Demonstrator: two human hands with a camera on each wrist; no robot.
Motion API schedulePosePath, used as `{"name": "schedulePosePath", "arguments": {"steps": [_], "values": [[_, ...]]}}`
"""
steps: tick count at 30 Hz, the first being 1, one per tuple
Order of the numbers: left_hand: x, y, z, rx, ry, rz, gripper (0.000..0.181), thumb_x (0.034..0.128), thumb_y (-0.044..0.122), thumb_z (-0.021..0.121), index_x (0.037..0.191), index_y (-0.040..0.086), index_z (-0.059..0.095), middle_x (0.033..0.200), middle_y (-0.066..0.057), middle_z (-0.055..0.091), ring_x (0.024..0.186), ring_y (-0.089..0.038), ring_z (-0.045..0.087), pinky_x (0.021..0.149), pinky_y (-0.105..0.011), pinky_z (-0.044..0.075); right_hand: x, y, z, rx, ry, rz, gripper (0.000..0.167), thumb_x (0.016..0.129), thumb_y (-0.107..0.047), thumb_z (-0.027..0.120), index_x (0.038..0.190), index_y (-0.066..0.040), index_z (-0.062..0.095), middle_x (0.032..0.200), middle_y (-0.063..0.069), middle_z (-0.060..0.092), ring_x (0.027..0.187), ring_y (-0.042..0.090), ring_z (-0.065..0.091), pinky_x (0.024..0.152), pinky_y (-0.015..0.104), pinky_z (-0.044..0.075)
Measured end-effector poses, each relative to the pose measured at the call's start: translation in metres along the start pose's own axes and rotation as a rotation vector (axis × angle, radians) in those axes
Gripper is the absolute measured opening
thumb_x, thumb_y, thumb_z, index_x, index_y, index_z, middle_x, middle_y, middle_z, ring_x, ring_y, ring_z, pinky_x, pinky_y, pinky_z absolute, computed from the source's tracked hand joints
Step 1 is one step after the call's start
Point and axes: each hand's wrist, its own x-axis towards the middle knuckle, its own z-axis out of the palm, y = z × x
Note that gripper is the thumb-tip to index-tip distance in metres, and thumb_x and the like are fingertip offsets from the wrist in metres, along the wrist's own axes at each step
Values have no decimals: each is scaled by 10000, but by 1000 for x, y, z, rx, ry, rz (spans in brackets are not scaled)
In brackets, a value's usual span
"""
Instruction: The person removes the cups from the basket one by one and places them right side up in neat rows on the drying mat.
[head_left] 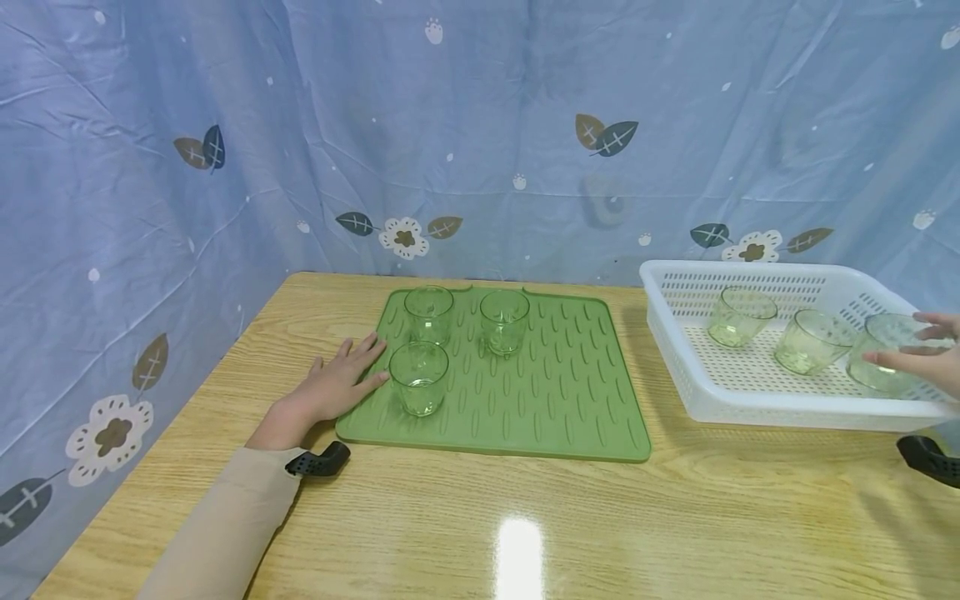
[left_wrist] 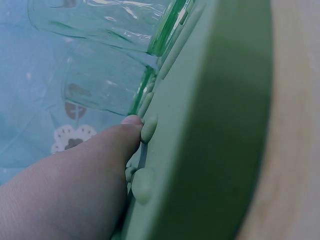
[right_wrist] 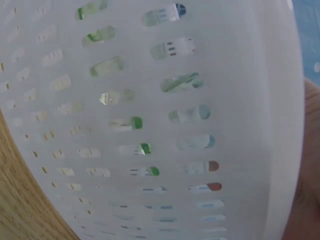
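My left hand (head_left: 339, 385) lies flat with spread fingers on the left edge of a green drying mat (head_left: 540, 400). Its thumb (left_wrist: 107, 150) presses on the ridged surface, close beside the nearest green-tinted glass (head_left: 420, 379). Two more such glasses stand behind on the mat, a back-left glass (head_left: 429, 317) and a back-middle glass (head_left: 505, 322). At the far right my right hand (head_left: 930, 354) reaches into a white plastic basket (head_left: 787, 407) and holds the rightmost glass (head_left: 881, 375), thumb toward the near side. The right wrist view shows mostly the slotted basket wall (right_wrist: 245, 125).
Inside the basket, a left glass (head_left: 738, 321) and a middle glass (head_left: 810, 346) stand beside the held one. Everything rests on a wooden table (head_left: 420, 525). A blue patterned curtain (head_left: 480, 150) hangs behind and along the left.
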Motion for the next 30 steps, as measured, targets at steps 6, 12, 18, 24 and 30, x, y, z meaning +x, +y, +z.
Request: {"name": "schedulePosePath", "arguments": {"steps": [6,12,18,24,30], "values": [[0,1,0,-1,-2,0,730,1090,540,381,1650,102,214,1707,-146,96,1521,-500,31,1082,-816,-11,20,21,10,-5,40,-1,961,969,-500,647,1583,92,205,1445,459,344,1149,557,569,972,656,471],[0,0,2,0,-1,1,740,1086,557,371,1650,102,217,1707,-145,96,1521,-500,38,1084,-816,-1,3,-6,1,21,20,10,872,1022,-391,605,1571,124,166,1514,459,248,1246,677,386,1050,728,333],[-1,0,3,-6,-1,1,737,1088,546,381,1648,96,220,1706,-149,96,1519,-504,38,1083,-817,0,9,-2,5,64,51,-17,874,1010,-417,618,1607,55,189,1563,382,269,1311,624,387,1034,724,352],[0,1,2,-6,-1,-2,738,1088,544,380,1648,92,217,1705,-155,95,1518,-507,35,1084,-815,-11,-5,-28,-3,124,41,-58,804,1042,-356,589,1594,79,197,1551,346,306,1404,492,380,1094,679,315],[0,0,1,-2,3,-2,732,1090,537,385,1648,93,219,1706,-152,94,1517,-508,39,1083,-816,-4,15,4,10,249,105,-110,776,1018,-335,644,1645,-164,221,1527,-54,496,1137,-164,449,1183,379,337]]}}
